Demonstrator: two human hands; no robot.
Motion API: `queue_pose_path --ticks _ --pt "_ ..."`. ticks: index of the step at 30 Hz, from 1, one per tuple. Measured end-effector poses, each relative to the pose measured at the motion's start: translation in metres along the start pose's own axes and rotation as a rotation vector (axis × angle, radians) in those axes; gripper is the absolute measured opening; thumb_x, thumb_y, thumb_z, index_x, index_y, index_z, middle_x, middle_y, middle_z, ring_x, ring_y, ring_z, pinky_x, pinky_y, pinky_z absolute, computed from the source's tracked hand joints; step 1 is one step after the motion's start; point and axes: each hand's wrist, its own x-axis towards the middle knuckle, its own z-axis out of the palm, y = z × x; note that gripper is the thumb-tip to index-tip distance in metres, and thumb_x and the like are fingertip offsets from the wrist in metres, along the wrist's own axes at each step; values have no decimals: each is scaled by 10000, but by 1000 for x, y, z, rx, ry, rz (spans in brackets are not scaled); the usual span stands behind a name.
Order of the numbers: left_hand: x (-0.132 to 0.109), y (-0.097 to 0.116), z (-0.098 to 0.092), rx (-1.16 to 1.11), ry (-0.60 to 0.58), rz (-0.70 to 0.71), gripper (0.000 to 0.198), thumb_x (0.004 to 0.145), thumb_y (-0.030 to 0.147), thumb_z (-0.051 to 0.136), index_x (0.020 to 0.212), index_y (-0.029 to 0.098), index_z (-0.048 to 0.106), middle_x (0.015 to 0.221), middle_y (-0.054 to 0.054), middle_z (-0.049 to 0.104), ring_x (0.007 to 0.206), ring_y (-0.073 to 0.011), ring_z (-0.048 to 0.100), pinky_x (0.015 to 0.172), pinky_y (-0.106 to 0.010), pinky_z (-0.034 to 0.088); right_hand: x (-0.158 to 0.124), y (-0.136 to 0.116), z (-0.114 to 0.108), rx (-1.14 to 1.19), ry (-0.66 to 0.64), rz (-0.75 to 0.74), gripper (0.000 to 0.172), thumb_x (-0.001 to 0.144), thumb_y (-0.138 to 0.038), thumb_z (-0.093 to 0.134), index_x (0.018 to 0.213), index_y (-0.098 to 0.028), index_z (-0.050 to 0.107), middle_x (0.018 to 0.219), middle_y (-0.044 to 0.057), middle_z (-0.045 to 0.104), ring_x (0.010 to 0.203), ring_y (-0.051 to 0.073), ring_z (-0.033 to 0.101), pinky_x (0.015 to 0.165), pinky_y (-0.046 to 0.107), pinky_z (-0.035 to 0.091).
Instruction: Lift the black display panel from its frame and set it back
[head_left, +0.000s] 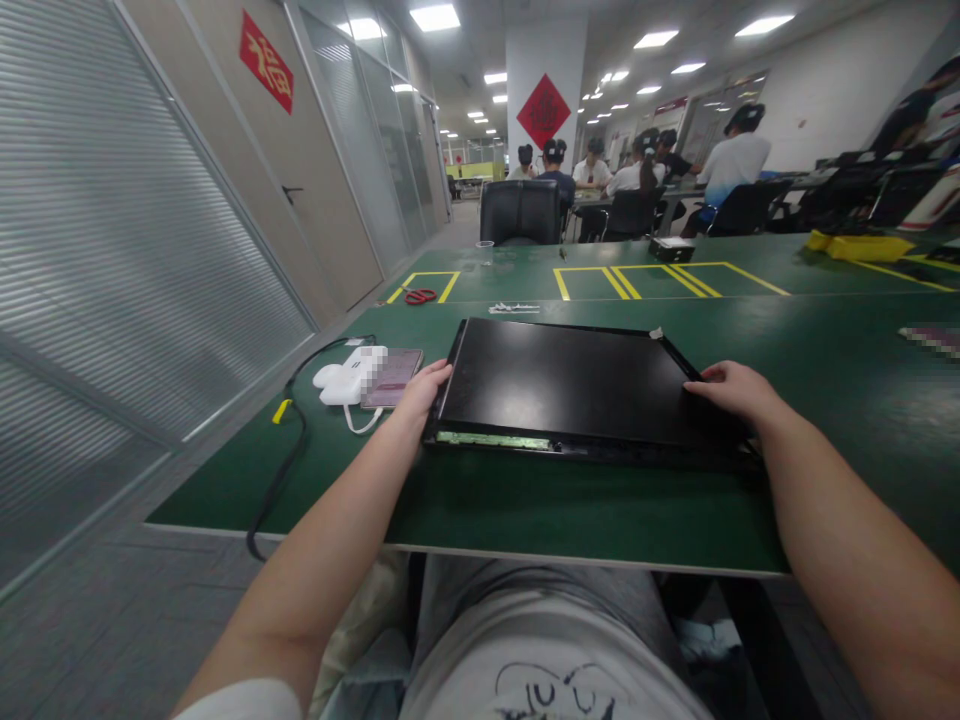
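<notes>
A black LCD screen panel [570, 380] in a dark frame is in front of me, over the green table. A strip of green circuit board [491, 440] shows along its near edge, and a small pale piece sits at its far right corner. My left hand [427, 388] grips the frame's left side, the fingers partly hidden by the frame. At the right side my right hand [739, 390] is closed on the edge, thumb on top and the other fingers mostly out of sight.
On the green table [322, 490], a white charger [352, 378], a phone [401, 375] and a black cable [300, 430] lie to the left. Red-handled scissors [420, 296] and small white pieces [514, 308] lie beyond the panel. A black chair [520, 212] stands across; several people sit farther back.
</notes>
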Motion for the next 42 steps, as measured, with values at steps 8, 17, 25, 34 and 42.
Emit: queue_pose_path --ticks 8,17,25,34,42 --pt "-12 2 6 57 27 -24 911 657 121 992 1457 162 559 750 7 783 504 -177 721 493 -252 580 3 2 2 -13 -3 2 339 808 -478 770 984 -208 664 1117 145 759 1046 308 733 859 392 561" --pt "-19 3 9 65 6 78 884 714 183 968 1487 186 539 870 -35 809 708 -208 786 607 -258 590 1 3 3 4 -10 -4 335 831 -477 755 996 -201 664 1106 148 757 1016 295 735 844 377 561" --pt "-18 0 7 68 -24 134 703 792 188 895 1423 174 586 963 -70 813 835 -218 794 671 -253 587 0 0 1 -5 -18 -2 344 833 -485 751 1010 -204 660 1141 150 758 1053 298 734 872 377 559" --pt "-22 3 8 53 -81 157 700 774 151 883 1408 183 588 937 -57 815 791 -209 784 632 -242 569 -2 1 0 20 6 -14 348 800 -489 771 982 -209 673 1075 137 760 1003 302 735 841 383 561" --pt "-23 7 8 -100 -128 182 632 772 109 742 1385 169 601 864 -29 803 807 -193 778 703 -250 580 -6 0 2 75 50 6 552 805 -472 755 1280 -203 676 1016 98 764 904 278 728 805 378 554"
